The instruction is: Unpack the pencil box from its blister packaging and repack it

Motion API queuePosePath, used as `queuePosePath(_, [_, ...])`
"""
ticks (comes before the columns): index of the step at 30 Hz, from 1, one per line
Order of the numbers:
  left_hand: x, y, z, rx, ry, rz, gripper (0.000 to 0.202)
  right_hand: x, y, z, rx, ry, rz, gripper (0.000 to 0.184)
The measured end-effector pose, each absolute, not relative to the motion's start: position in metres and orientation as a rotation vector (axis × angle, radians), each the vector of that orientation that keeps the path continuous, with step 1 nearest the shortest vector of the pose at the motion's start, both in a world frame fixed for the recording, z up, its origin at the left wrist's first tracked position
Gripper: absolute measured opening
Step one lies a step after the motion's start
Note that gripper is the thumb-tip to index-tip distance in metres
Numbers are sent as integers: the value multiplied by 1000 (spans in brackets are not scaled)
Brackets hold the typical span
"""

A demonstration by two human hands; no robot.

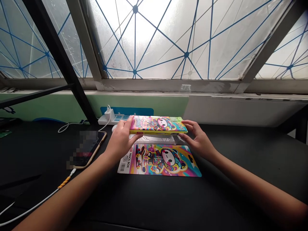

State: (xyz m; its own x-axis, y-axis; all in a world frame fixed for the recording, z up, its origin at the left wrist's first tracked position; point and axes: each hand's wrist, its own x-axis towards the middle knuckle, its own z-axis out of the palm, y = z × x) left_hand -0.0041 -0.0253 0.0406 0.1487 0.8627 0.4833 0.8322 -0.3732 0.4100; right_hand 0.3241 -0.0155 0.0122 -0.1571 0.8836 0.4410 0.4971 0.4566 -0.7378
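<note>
Between my two hands is a colourful pencil box (158, 124) with a cartoon figure on its lid and a yellow side. My left hand (124, 136) grips its left end, thumb below and fingers on top. At the right end, my right hand (196, 138) pinches the corner between thumb and fingers. Just beneath the box lies a clear plastic piece (154, 139), partly hidden by it. Closer to me, a flat printed card (161, 160) marked "PENCIL BOX", with a barcode at its left, lies on the black table (154, 202).
Left of my left hand lies a phone (90, 150) with a white charging cable (43, 200). Behind the box a white power strip (119, 117) holds a plugged-in charger (109, 114). A black metal post (69, 77) slants up at the left, before the window (154, 41).
</note>
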Motion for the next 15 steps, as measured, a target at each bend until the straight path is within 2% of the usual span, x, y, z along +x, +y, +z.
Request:
queuePosePath(9, [-6, -18, 2, 2153, 1673, 1020, 52, 318, 3, -14, -1337, -1932, 526, 35])
queuePosePath(15, [-7, -16, 1, 2223, 1727, 875, 54, 328, 1, -20, -1414, -2005, 404, 50])
